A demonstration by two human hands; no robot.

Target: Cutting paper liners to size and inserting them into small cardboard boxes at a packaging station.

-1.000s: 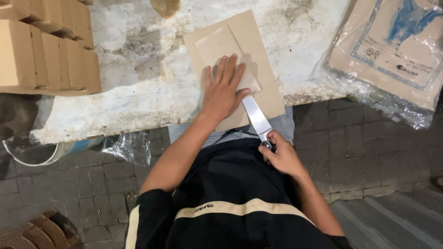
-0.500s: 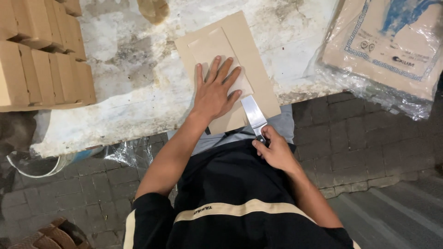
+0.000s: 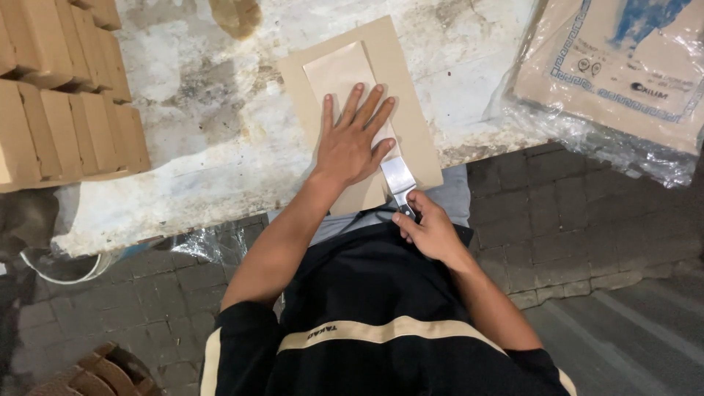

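Stacked cardboard boxes [image 3: 66, 95] far left; plastic-wrapped paper pack [image 3: 623, 73] right; brick paving [image 3: 587, 220] below.

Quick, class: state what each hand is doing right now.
Left hand: open, pressed flat on the paper sheet.
Right hand: closed around the knife.

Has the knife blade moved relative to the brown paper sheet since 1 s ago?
Yes. The knife blade has slid further up the brown paper sheet, more tucked beside the left hand; the right hand has come closer to the table edge.
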